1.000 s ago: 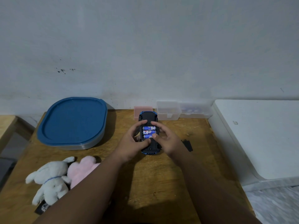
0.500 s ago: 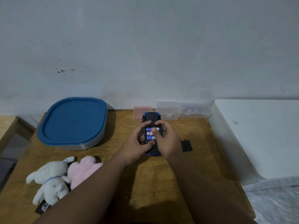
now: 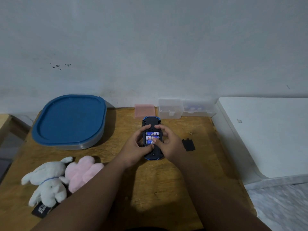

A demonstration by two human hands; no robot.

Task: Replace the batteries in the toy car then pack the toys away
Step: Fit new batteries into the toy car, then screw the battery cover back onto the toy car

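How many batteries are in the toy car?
3 batteries, stacked in the open compartment on the toy car's underside. The right hand's thumb covers part of the nearest one.

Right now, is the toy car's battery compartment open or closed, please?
Open: three batteries show in the upturned toy car, and its black cover lies apart.

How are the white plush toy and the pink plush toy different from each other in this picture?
The white plush toy shows a thin blue line at its neck and a dark tag beside it; the pink plush toy shows neither. The white one lies fully in view, while the left forearm hides part of the pink one. Both lie side by side, touching, on the wooden table.
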